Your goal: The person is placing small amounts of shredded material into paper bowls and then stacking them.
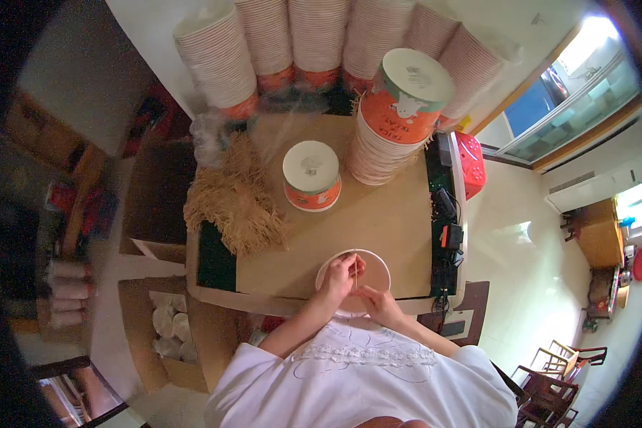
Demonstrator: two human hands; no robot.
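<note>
Nearest: white, round, open-topped bucket [376, 276] at the table's near edge, right against the person's front. Both hands are over its mouth. Left hand [342, 272]: fingers curled in, tips pinched near the far rim. Right hand [379, 301]: half-closed, thumb and index together, lower and nearer the body. A thin tan strand [356, 282] seems to run between them; can't confirm which fingertips have it.

Step in hand, my read: working cord at the bucket's rim. Next move calls for a fine two-hand pinch, strand kept taut, bucket kept from tipping.

Further out, on the brown cardboard sheet [399, 239]: loose heap of tan, stringy cords [239, 196] on the left; upturned orange-and-green paper bucket [312, 171] mid-sheet; inverted nested orange-and-white stack [389, 139] right of it. Farthest: tall plastic-wrapped bucket stacks [317, 39].
</note>
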